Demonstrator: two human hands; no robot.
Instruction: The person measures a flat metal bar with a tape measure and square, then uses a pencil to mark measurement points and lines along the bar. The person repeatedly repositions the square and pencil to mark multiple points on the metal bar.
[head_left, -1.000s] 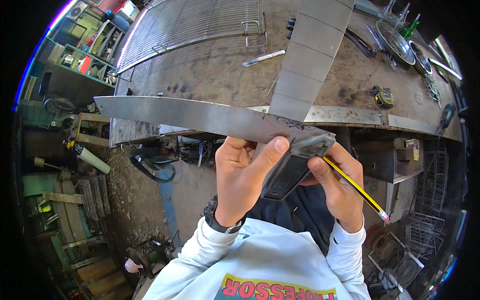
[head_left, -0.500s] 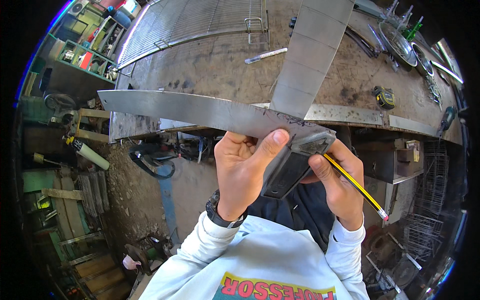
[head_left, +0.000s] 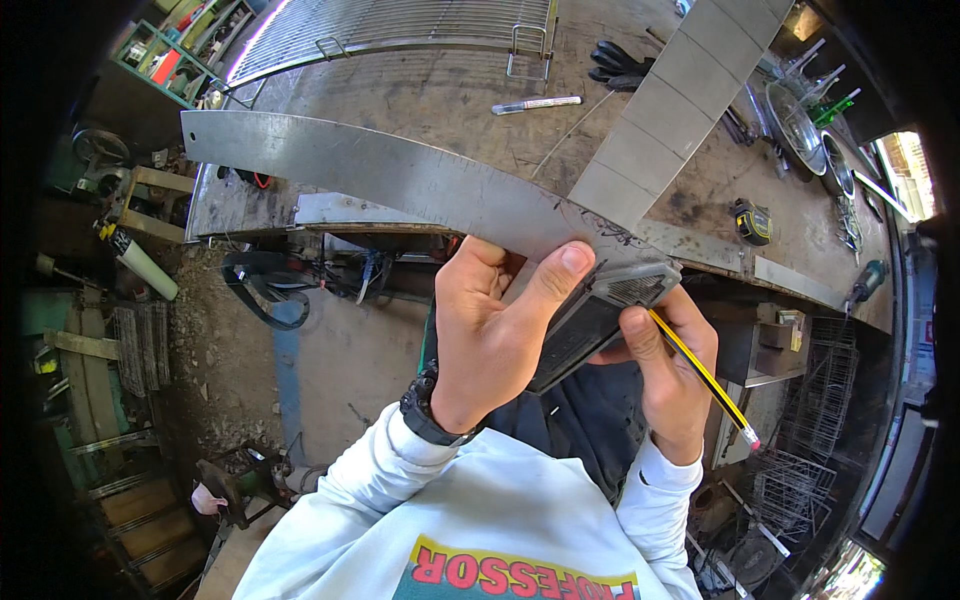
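Observation:
A try square (head_left: 330, 160) with a long steel blade and a black stock is held up at the near edge of the workbench. My left hand (head_left: 490, 335) grips its blade near the corner, thumb on top and fingers curled behind. At the stock, my right hand (head_left: 672, 375) pinches with thumb and fingers, and a yellow-and-black pencil (head_left: 703, 376) sticks out of the same grip, eraser end toward me. Beyond the corner, a flat metal strip (head_left: 680, 110) with several cross lines slants away to the far right. The blade covers its near end.
On the workbench (head_left: 400, 110) lie a wire rack (head_left: 400, 45), a marker (head_left: 537, 105), a black glove (head_left: 618, 66) and a tape measure (head_left: 752, 222). Round metal dishes (head_left: 797, 125) stand at right. A metal cabinet (head_left: 765, 345) sits below the bench, beside wire baskets (head_left: 825, 385).
The view has turned, so the marked strip leans further right and the black glove shows more. Both hands keep their hold on the square, and the pencil stays in my right hand.

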